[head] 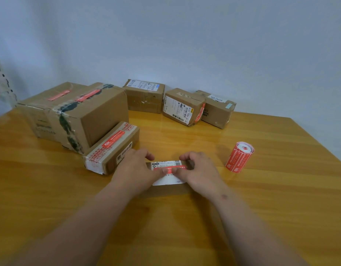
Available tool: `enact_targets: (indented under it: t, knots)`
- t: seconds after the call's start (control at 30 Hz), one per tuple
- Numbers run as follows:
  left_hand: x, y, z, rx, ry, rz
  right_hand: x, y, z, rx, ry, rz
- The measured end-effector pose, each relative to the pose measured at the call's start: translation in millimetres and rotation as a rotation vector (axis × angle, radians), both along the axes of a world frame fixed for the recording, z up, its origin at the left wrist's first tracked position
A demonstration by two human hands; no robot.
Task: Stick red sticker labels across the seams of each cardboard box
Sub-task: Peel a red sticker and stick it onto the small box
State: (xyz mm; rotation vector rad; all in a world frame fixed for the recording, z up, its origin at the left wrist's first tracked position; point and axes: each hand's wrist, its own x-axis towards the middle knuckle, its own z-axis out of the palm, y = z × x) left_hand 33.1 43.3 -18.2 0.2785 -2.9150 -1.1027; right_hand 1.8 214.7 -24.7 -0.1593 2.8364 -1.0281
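Note:
A small flat cardboard box (166, 180) with a white shipping label lies in the middle of the table. A red sticker label (169, 167) runs across its top. My left hand (136, 166) rests on the box's left end and my right hand (199, 167) on its right end. Both thumbs press down on the red sticker near its middle. A roll of red sticker labels (239, 157) stands upright to the right of my right hand.
A long box (112, 148) and a big taped box (73, 114), both bearing red stickers, sit at the left. Three smaller boxes (144, 96) (182, 106) (216, 108) line the back by the wall. The wooden table's (280, 189) edge runs at the right.

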Motion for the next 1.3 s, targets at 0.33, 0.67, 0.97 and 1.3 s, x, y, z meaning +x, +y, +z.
enact_targets:
  t: [0.33, 0.67, 0.97, 1.3]
  knots:
    - [-1, -9, 0, 0.465, -0.093, 0.034, -2, 1, 4, -0.338, -0.086, -0.134]
    - [-2, -5, -3, 0.294, -0.027, 0.059, -1, 1, 0, -0.217, -0.062, -0.098]
    - [-3, -4, -4, 0.244, 0.002, 0.092, 1, 1, 4, -0.28, -0.032, -0.105]
    - [10, -4, 8, -0.13, -0.13, -0.159, 9, 20, 7, -0.613, -0.253, -0.242]
